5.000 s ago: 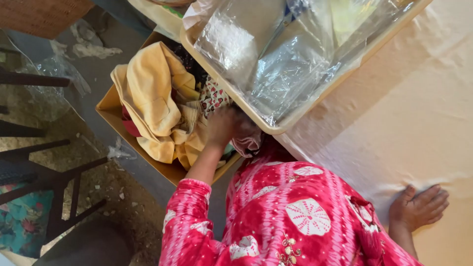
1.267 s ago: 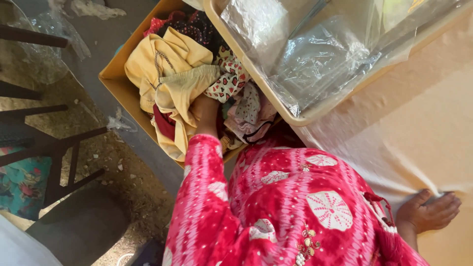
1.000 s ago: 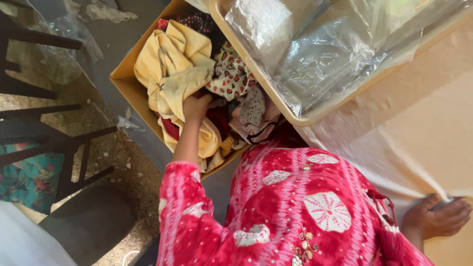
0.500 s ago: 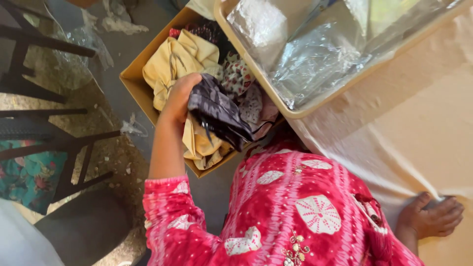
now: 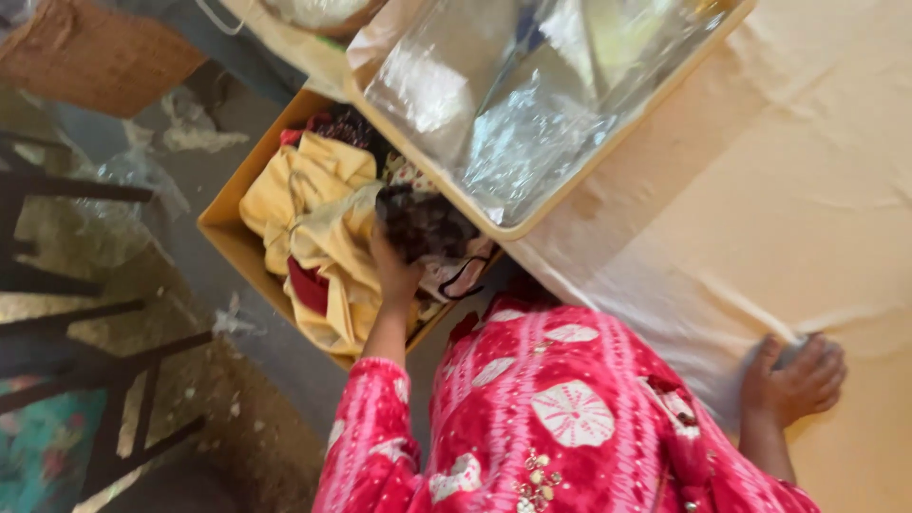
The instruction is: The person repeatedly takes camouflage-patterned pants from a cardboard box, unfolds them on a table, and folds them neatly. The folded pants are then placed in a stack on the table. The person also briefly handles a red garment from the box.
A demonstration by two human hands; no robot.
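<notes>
**Lifting a dark cloth from the box**

The left hand (image 5: 394,275) is closing its fingers around a dark cloth (image 5: 423,220), holding it just above the yellow clothes (image 5: 313,218) in the box (image 5: 220,233). The right hand (image 5: 793,380) is pressing flat, fingers spread, on the cream sheet (image 5: 760,190), gripping nothing. Lifting straight up is probably wisest, so the cloth clears the tray (image 5: 532,223) overhanging the box.

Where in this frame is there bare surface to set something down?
The cream cloth-covered table is bare between the tray of clear plastic bags and the right hand. The yellow cardboard box is crowded with clothes, where the left hand grips dark fabric.
</notes>
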